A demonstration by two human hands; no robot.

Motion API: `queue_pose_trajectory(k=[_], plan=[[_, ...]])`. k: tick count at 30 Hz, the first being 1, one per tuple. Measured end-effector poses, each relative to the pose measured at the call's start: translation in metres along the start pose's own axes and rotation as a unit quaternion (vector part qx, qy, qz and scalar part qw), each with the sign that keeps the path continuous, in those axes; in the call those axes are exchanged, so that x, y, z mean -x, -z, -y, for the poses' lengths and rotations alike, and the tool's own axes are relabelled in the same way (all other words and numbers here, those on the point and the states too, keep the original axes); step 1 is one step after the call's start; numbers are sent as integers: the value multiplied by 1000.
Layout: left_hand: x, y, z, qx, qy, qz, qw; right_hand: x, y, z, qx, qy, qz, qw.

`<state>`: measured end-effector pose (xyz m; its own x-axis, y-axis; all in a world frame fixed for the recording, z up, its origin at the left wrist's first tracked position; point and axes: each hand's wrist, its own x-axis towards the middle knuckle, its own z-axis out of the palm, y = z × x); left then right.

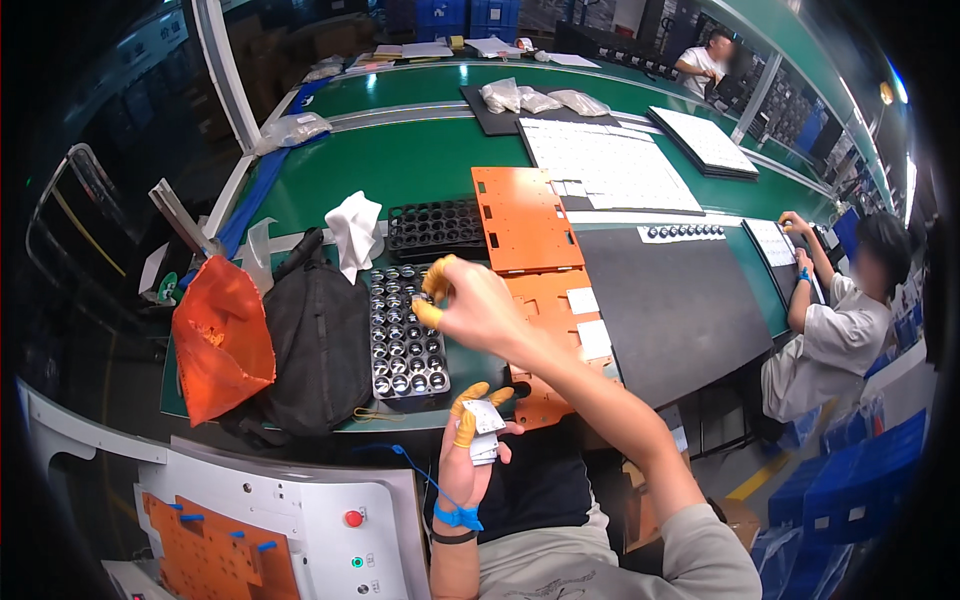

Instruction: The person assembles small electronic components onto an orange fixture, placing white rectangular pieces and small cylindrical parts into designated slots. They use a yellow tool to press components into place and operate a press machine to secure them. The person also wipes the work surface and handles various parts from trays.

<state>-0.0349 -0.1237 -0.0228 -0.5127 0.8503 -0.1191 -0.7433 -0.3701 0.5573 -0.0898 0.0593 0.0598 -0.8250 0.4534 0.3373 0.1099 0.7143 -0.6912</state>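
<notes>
My right hand point(470, 305), with yellow finger cots, reaches over a tray of round shiny lens-like parts point(409, 340). Its thumb and finger pinch together at the tray's upper right; whatever lies between them is too small and dark to make out. Lower down, my left hand point(466, 462) is turned palm up and grips a small stack of white square plates point(484, 432). It too wears yellow finger cots, with a blue wrist strap point(458, 517) below. Right of the tray, an orange fixture plate with its lid raised point(525, 220) holds two white plates point(593, 338).
Behind the lens tray sits a black tray point(432, 226) beside a white cloth point(353, 232). An orange bag point(222, 345) and a black bag point(318, 340) stand left. A dark mat point(680, 310) carries a row of round parts point(684, 233). One co-worker point(835, 310) sits at right.
</notes>
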Motion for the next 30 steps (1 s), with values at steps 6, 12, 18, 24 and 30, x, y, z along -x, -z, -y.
queue_pose_trajectory(k=[6,12,18,24,30], plan=[[-7,5,3,-40,-67,60,995,82,52,14,-199,9,85,976],[-7,-13,7,-96,-77,-2,992,147,51,-13,-259,-12,64,964],[-1,-20,19,-186,-83,-42,978,170,33,-35,-364,-37,48,930],[-2,-19,29,-212,-107,-51,970,170,46,-30,-307,-69,83,946],[-5,-18,26,-248,-111,-55,961,165,47,-32,-131,100,2,986]])
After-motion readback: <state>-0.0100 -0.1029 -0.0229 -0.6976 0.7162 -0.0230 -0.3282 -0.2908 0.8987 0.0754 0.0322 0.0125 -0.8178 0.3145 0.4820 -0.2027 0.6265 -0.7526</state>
